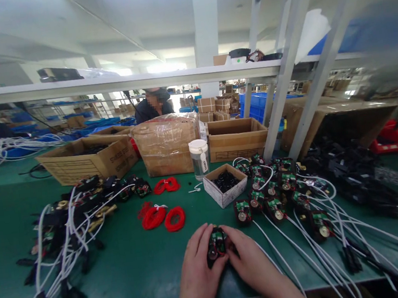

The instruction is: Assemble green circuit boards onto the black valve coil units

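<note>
Close to the table's front edge, a small black housing with a green circuit board [216, 241] sits between my two hands. My left hand [200, 260] is closed around its left side, with the thumb along the near edge. From the right, my right hand [246, 254] grips the same housing, its fingertips partly hidden behind it. A white cable runs out to the right from beneath my right hand. Similar board assemblies [277, 209] with white cables lie just to the right. Bundles of red wire [174, 218] rest beyond my left hand.
A small box of black parts [222, 195] and a lidded clear cup [199, 161] stand ahead. Cabled assemblies [83, 206] are heaped at left, black parts [351, 178] at right. Cardboard boxes [167, 145] line the back beneath a shelf [161, 78]. A person [153, 105] sits beyond.
</note>
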A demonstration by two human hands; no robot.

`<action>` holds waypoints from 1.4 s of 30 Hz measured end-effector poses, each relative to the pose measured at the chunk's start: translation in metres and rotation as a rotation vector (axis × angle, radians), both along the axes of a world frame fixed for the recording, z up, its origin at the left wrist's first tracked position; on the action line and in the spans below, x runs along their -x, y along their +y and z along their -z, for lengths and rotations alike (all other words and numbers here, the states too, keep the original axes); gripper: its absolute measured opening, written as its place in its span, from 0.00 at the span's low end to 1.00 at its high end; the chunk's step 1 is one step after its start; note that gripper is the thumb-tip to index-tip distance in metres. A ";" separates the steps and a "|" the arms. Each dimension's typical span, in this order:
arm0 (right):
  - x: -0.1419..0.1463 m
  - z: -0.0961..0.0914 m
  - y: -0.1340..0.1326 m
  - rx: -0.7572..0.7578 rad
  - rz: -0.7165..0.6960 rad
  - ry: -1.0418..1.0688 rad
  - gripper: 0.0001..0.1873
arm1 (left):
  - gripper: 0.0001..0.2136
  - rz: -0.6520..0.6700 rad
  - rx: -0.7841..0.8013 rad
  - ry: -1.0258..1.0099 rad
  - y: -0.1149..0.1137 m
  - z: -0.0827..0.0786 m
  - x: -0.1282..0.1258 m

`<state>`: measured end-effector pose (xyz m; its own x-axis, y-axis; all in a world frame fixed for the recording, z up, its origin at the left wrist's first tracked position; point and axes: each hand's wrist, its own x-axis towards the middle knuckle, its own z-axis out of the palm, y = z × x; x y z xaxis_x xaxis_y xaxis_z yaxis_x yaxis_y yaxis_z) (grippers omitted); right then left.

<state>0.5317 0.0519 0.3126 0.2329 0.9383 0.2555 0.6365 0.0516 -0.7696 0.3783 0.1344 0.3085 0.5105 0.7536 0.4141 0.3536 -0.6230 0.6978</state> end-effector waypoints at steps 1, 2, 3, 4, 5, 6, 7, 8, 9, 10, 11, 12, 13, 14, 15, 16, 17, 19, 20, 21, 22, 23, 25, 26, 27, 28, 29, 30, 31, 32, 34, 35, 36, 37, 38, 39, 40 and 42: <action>0.000 0.002 0.000 -0.011 0.001 0.002 0.30 | 0.28 -0.009 -0.018 0.000 -0.002 -0.001 0.000; 0.000 0.004 -0.001 -0.022 0.003 0.005 0.30 | 0.28 -0.017 -0.037 0.000 -0.003 -0.002 -0.001; 0.000 0.006 -0.001 -0.031 0.007 0.008 0.30 | 0.28 -0.022 -0.054 0.003 -0.005 -0.003 -0.001; -0.001 0.008 -0.001 -0.037 0.013 0.009 0.29 | 0.28 -0.024 -0.068 0.010 -0.007 -0.004 -0.001; -0.001 0.010 -0.001 -0.039 0.021 0.009 0.29 | 0.28 -0.024 -0.079 0.018 -0.008 -0.004 -0.001; -0.001 0.012 -0.001 -0.040 0.029 0.008 0.29 | 0.28 -0.023 -0.088 0.028 -0.008 -0.004 -0.001; -0.002 0.014 -0.001 -0.039 0.034 0.007 0.28 | 0.28 -0.021 -0.094 0.037 -0.009 -0.003 -0.002; -0.002 0.016 -0.001 -0.039 0.037 0.006 0.27 | 0.28 -0.018 -0.098 0.044 -0.009 -0.002 -0.002; -0.003 0.018 -0.001 -0.041 0.040 0.006 0.27 | 0.27 -0.014 -0.100 0.048 -0.009 0.000 -0.002; -0.003 0.019 -0.001 -0.041 0.043 0.007 0.26 | 0.27 -0.009 -0.098 0.052 -0.009 0.001 -0.003; -0.003 0.021 -0.001 -0.042 0.048 0.010 0.26 | 0.27 -0.005 -0.090 0.055 -0.009 0.002 -0.003; -0.004 0.022 -0.001 -0.041 0.054 0.014 0.26 | 0.27 0.001 -0.076 0.060 -0.010 0.002 -0.003; -0.004 0.024 -0.002 -0.040 0.062 0.018 0.26 | 0.28 0.009 -0.057 0.066 -0.010 0.002 -0.003; -0.005 0.025 -0.002 -0.041 0.069 0.021 0.26 | 0.29 0.022 -0.035 0.072 -0.011 0.000 -0.002; -0.006 0.027 -0.003 -0.041 0.076 0.024 0.26 | 0.32 0.038 -0.014 0.073 -0.010 -0.003 0.000; -0.006 0.028 -0.003 -0.041 0.081 0.027 0.26 | 0.34 0.054 0.007 0.066 -0.009 -0.007 0.003; -0.007 0.029 -0.004 -0.042 0.084 0.029 0.26 | 0.34 0.056 0.029 0.047 -0.006 -0.012 0.007; -0.008 0.031 -0.006 -0.042 0.091 0.033 0.25 | 0.28 -0.027 0.071 -0.003 0.007 -0.023 0.018; -0.009 0.032 -0.006 -0.042 0.095 0.033 0.24 | 0.22 -0.112 0.091 -0.013 0.016 -0.028 0.023; -0.009 0.032 -0.007 -0.042 0.099 0.031 0.24 | 0.18 -0.214 0.107 -0.004 0.028 -0.033 0.029; -0.009 0.033 -0.007 -0.042 0.103 0.029 0.24 | 0.15 -0.306 0.115 0.036 0.042 -0.037 0.035; -0.008 0.034 -0.007 -0.042 0.108 0.026 0.24 | 0.13 -0.365 0.112 0.089 0.056 -0.040 0.040; -0.008 0.035 -0.006 -0.043 0.119 0.024 0.24 | 0.11 -0.392 0.103 0.141 0.084 -0.044 0.046; -0.008 0.036 -0.006 -0.048 0.124 0.023 0.24 | 0.10 -0.395 0.098 0.158 0.097 -0.045 0.048; -0.008 0.037 -0.005 -0.052 0.126 0.024 0.24 | 0.09 -0.392 0.094 0.170 0.108 -0.045 0.048; -0.008 0.037 -0.005 -0.055 0.127 0.024 0.24 | 0.07 -0.392 0.090 0.182 0.116 -0.045 0.047; -0.008 0.038 -0.004 -0.058 0.125 0.024 0.23 | 0.06 -0.389 0.088 0.194 0.123 -0.045 0.045; -0.008 0.038 -0.004 -0.060 0.121 0.023 0.23 | 0.05 -0.385 0.087 0.203 0.128 -0.045 0.043; -0.009 0.038 -0.004 -0.065 0.117 0.021 0.23 | 0.03 -0.379 0.089 0.209 0.132 -0.045 0.041; -0.009 0.038 -0.004 -0.069 0.113 0.020 0.23 | 0.03 -0.373 0.093 0.210 0.134 -0.046 0.039; -0.009 0.037 -0.004 -0.074 0.107 0.017 0.22 | 0.05 -0.363 0.112 0.194 0.134 -0.049 0.036; -0.009 0.037 -0.004 -0.073 0.105 0.016 0.22 | 0.06 -0.357 0.127 0.178 0.134 -0.051 0.036; -0.009 0.037 -0.005 -0.072 0.103 0.015 0.22 | 0.06 -0.349 0.146 0.155 0.132 -0.055 0.036; -0.008 0.037 -0.005 -0.070 0.100 0.014 0.22 | 0.06 -0.337 0.170 0.127 0.130 -0.060 0.037; -0.008 0.037 -0.005 -0.068 0.097 0.012 0.22 | 0.05 -0.318 0.201 0.094 0.127 -0.066 0.038; -0.008 0.036 -0.005 -0.068 0.097 0.009 0.22 | 0.05 -0.291 0.241 0.057 0.124 -0.073 0.039; -0.007 0.036 -0.005 -0.068 0.099 0.006 0.23 | 0.06 -0.255 0.288 0.017 0.121 -0.080 0.041; -0.007 0.036 -0.005 -0.067 0.105 0.001 0.23 | 0.12 -0.172 0.390 -0.068 0.114 -0.097 0.043</action>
<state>0.5383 0.0471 0.2770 0.3296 0.8896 0.3163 0.6404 0.0355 -0.7672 0.3357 0.2484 0.4051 0.3454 0.9320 0.1103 0.3742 -0.2445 0.8946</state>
